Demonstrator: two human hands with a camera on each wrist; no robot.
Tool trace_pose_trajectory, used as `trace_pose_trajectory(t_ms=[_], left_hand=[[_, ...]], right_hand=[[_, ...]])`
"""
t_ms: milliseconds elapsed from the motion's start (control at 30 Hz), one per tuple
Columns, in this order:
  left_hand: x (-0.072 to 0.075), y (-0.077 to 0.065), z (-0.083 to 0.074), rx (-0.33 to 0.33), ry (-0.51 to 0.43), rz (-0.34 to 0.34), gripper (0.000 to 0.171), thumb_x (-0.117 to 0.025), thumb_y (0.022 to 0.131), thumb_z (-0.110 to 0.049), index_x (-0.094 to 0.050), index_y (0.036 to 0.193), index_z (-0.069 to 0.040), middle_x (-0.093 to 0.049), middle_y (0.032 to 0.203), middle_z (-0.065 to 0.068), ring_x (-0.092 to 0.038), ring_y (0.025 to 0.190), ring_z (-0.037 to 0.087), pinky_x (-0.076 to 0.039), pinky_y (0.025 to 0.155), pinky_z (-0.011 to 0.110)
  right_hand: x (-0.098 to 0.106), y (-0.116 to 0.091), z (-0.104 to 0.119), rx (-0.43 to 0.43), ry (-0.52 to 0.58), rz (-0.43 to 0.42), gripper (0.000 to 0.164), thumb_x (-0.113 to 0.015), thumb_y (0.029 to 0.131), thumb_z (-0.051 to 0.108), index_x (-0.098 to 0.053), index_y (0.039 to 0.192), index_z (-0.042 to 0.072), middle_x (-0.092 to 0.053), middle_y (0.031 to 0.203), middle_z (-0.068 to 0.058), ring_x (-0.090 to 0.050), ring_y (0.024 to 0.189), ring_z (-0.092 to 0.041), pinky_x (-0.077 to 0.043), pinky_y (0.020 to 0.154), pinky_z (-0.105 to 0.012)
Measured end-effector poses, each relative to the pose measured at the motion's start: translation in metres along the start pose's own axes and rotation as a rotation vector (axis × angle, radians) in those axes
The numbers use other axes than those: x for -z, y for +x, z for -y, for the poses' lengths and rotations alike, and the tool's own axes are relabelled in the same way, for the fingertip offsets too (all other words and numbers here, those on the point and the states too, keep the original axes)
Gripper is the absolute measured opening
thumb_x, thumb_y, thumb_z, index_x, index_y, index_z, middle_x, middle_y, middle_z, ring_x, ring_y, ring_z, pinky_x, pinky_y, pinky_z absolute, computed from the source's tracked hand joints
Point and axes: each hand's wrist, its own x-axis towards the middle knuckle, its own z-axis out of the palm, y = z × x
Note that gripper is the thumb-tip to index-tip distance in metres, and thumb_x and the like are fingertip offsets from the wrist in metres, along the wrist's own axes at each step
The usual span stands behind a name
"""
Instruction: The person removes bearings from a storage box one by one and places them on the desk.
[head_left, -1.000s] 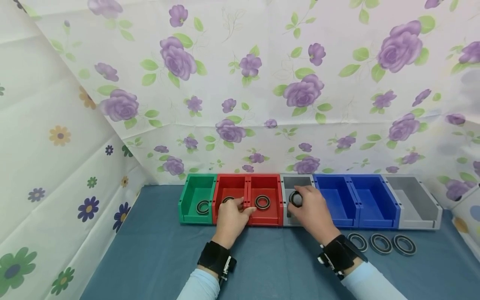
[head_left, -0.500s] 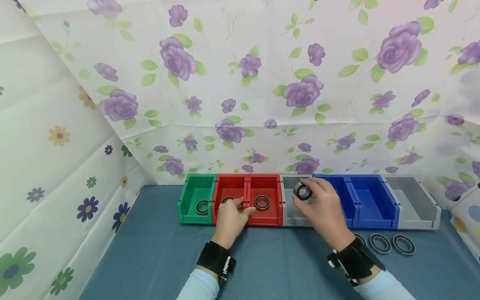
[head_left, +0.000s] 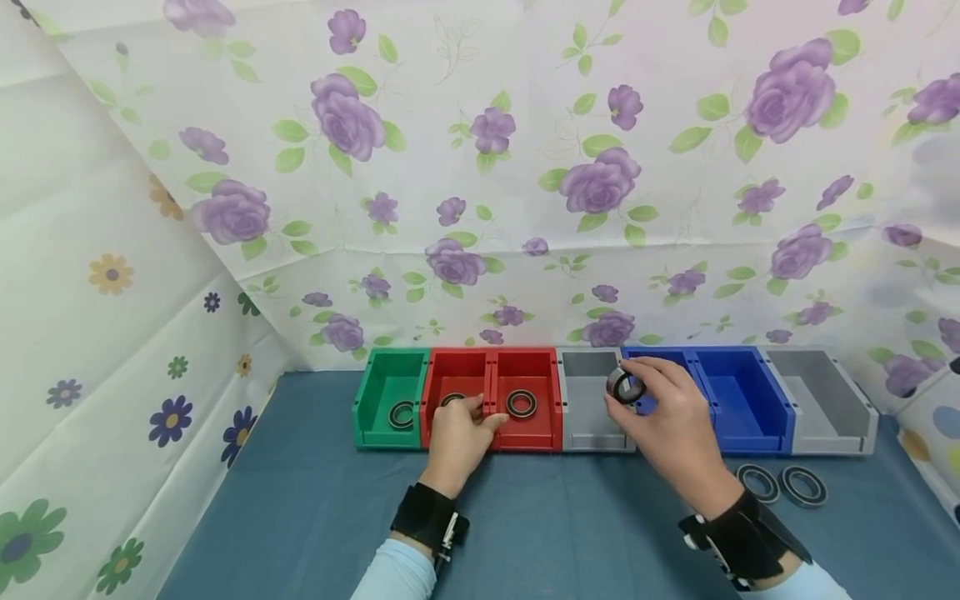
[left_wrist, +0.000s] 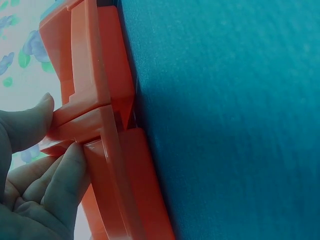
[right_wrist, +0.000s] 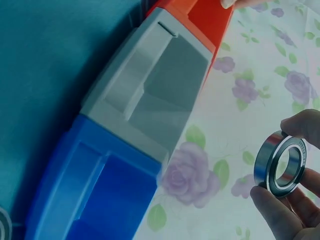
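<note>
My right hand (head_left: 678,429) pinches a metal ball bearing (right_wrist: 266,161) between thumb and fingers, its ring tilted in the air. In the head view it hangs over the border between the left grey bin (head_left: 588,440) and the left blue bin (head_left: 662,357). With thumb on one side and fingers on the other, my left hand (head_left: 456,446) grips the adjoining walls (left_wrist: 82,120) of two red bins. One bearing (head_left: 521,392) lies in the right red bin (head_left: 527,442). Another bearing (head_left: 452,398) in the left red bin (head_left: 459,356) is partly hidden by that hand.
A green bin (head_left: 363,417) at the row's left end holds a bearing (head_left: 401,404). Further right stand another blue bin (head_left: 753,446) and a grey bin (head_left: 832,446). Two larger bearings (head_left: 804,502) lie on the blue cloth (head_left: 570,533) before them. A flowered sheet (head_left: 525,192) hangs behind.
My right hand has lifted the bearing out of the left grey bin and moved right towards the left blue bin. It now covers one table bearing. The left hand keeps its grip.
</note>
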Motion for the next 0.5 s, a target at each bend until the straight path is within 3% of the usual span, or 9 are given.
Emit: trace_pose_trajectory(t_ms=[300,500], left_hand=[[0.0,0.001,0.001,0.001,-0.002,0.013,0.056,-0.073,0.079,-0.036,-0.06,0.121,-0.003,-0.064,0.107,0.007,-0.061,0.088,0.011,-0.049,0.071,0.022],[0.0,0.0,0.001,0.001,0.005,0.015,0.057,-0.073,0.079,-0.037,-0.059,0.122,-0.003,-0.064,0.107,0.007,-0.061,0.088,0.011,-0.049,0.07,0.022]], right_hand=[[0.006,-0.026,-0.014,-0.016,-0.038,0.008,0.05,-0.08,0.068,0.026,-0.065,0.114,0.012,-0.055,0.114,-0.004,-0.051,0.105,-0.018,-0.051,0.074,-0.036],[0.008,-0.051,-0.021,-0.051,-0.055,0.063,0.053,-0.082,0.065,0.026,-0.065,0.113,0.013,-0.056,0.113,-0.004,-0.052,0.104,-0.019,-0.051,0.073,-0.035]])
